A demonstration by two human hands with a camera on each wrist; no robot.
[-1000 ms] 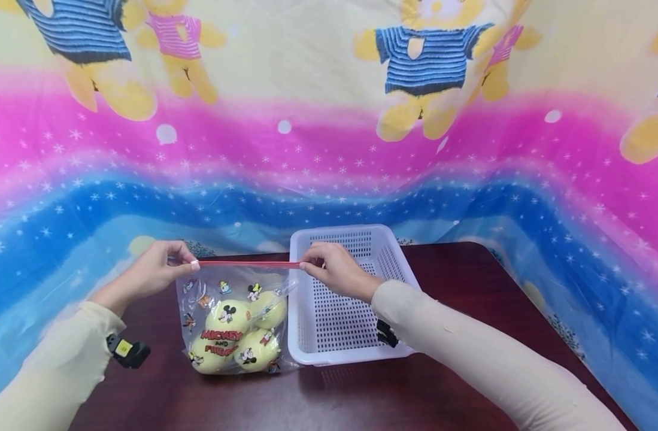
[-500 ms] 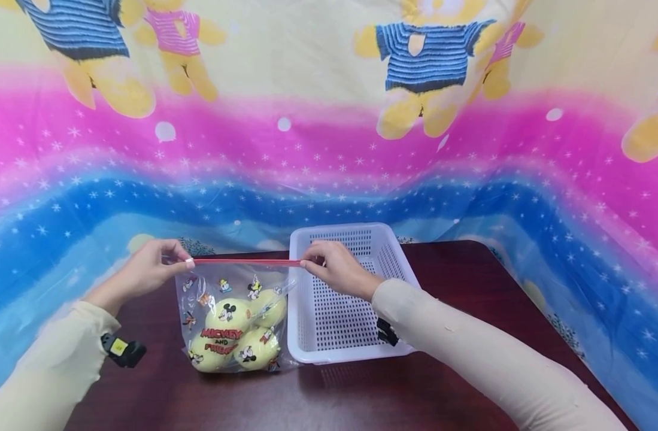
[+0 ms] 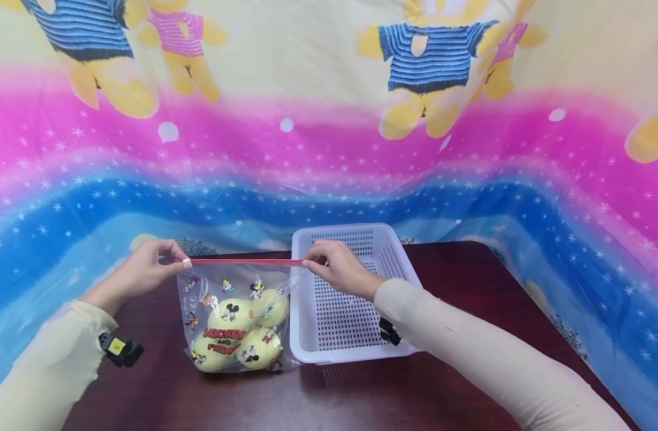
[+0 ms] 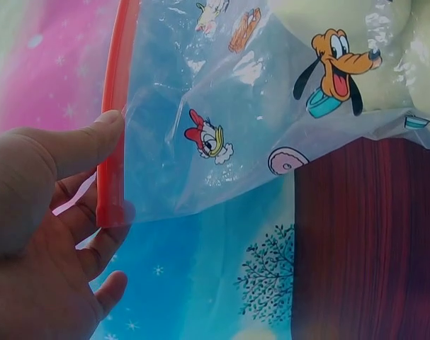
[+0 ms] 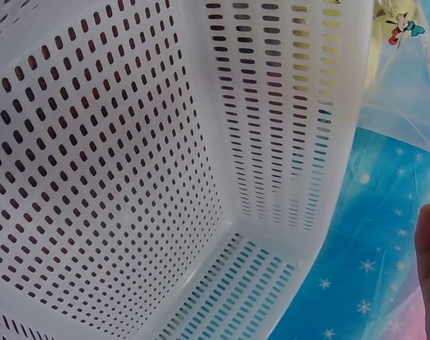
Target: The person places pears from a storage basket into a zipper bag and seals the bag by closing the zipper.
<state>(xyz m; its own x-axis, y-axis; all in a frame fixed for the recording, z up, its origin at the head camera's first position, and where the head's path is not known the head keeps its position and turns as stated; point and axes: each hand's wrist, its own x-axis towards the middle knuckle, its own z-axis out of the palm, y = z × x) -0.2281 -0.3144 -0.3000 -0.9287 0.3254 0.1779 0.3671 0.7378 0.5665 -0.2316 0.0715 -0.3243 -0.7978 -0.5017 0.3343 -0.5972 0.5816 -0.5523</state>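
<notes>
A clear zip bag (image 3: 196,299) printed with cartoon figures stands upright on the table, with several pale yellow round things (image 3: 229,314) inside; their kind is blurred by the plastic. Along its top runs a red zip strip (image 3: 248,261), stretched straight and level between both hands. My left hand (image 3: 148,269) pinches the strip's left end; the left wrist view shows the thumb on the red zip (image 4: 114,163) with fingers behind it. At the strip's right end, my right hand (image 3: 336,266) pinches it between thumb and fingers, above the basket's left rim. Only its edge shows in the right wrist view.
A white perforated plastic basket (image 3: 355,357) stands directly right of the bag, with nothing seen inside it. Both are on a dark red-brown table (image 3: 458,287). A patterned curtain (image 3: 329,149) hangs behind the table and along its sides.
My left hand has shifted slightly left along the red zip strip. The right hand still pinches the right end, and the bag and basket stay in place.
</notes>
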